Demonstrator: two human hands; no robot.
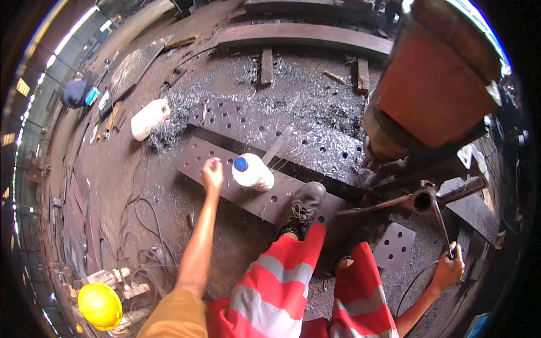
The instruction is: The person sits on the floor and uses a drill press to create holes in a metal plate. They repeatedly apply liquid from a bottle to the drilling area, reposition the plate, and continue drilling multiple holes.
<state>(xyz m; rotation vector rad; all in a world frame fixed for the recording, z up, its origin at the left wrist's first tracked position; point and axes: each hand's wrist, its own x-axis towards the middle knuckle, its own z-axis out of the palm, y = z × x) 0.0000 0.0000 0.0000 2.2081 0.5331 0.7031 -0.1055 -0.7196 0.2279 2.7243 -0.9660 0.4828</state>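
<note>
My right hand [449, 267] is wrapped round the lower end of a thin metal lever [440, 224], which hangs from a round hub on the drilling machine [439, 79]. My left hand [212, 173] is over a long drilled steel plate [197, 155], its fingers curled together; anything in them is too small to make out. Just right of that hand, a white plastic bottle [255, 173] with a blue cap stands on the plate. My shoe [305, 205] rests on the same plate. Where the drill meets the work is hidden behind the machine's body.
Metal shavings [315, 96] cover the far plates and floor. A white jerrycan [150, 119] lies at the left. Cables [152, 225] run across the floor near a yellow hard hat [100, 306]. A small drilled plate [394, 246] lies right of my legs. A steel beam [304, 35] lies farther back.
</note>
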